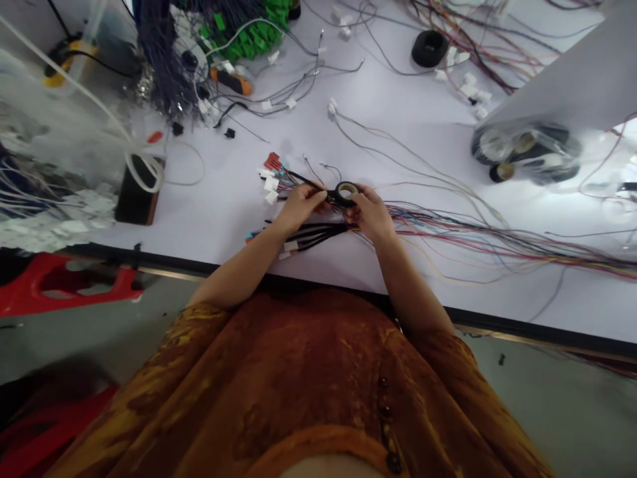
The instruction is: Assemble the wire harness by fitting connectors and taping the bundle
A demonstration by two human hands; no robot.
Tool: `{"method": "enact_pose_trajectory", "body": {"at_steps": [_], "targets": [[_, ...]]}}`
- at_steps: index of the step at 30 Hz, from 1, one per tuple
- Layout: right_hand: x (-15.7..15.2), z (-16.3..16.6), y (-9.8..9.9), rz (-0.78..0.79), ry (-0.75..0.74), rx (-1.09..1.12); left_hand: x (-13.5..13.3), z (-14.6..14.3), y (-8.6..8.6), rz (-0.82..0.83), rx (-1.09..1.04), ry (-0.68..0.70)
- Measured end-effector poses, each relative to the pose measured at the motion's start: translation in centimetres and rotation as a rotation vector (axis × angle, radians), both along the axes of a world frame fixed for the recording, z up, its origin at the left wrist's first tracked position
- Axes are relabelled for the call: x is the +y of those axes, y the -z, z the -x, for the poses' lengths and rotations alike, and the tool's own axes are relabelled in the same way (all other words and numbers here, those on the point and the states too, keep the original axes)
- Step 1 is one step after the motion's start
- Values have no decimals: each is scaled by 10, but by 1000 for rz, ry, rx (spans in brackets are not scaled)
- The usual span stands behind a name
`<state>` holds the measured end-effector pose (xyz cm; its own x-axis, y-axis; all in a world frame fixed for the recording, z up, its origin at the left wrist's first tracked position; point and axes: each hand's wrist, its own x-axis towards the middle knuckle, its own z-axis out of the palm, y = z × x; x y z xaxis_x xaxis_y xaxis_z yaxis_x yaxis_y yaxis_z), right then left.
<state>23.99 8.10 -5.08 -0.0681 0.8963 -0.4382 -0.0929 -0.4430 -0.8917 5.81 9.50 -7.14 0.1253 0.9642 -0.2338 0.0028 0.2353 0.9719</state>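
Note:
My left hand (297,207) is closed around a wire harness (448,229) whose coloured wires fan out to the right across the white table (398,126). My right hand (371,214) grips a small roll of black tape (346,192), held against the harness just right of the left fingers. Beyond the left hand the harness ends in white and red connectors (271,174). A black taped branch (308,236) with more connectors lies under both wrists.
Loose wires with white connectors (318,79) lie across the table's far side. Another black tape roll (429,48) sits far off. Green connectors (249,36) are heaped at the back, a black box (135,192) stands at left, and bagged tape rolls (527,153) lie at right. A red stool (64,282) is below the table edge.

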Motion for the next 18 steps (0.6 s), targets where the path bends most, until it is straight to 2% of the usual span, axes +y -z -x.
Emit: {"method": "enact_pose_trajectory", "body": {"at_steps": [2,5,7,9,12,15,18], "targets": [[-2,-6,-1,-115,-61,-237,2,-5,-2,0,39,-19],[-1,-14,-4,-415,-144,-717,5,-8,-2,-3,93,-16],[8,-16,-6,-589,-247,-896,6,-7,-1,-38,117,15],[21,-14,-7,-686,-412,-904,7,-5,0,-69,112,39],[36,-6,-9,-705,-614,-823,7,-2,0,-75,67,60],[37,1,-14,-689,-664,-851,4,-2,1,-114,100,74],[31,6,-20,-697,-689,-953,-1,-2,3,-223,217,50]]}}
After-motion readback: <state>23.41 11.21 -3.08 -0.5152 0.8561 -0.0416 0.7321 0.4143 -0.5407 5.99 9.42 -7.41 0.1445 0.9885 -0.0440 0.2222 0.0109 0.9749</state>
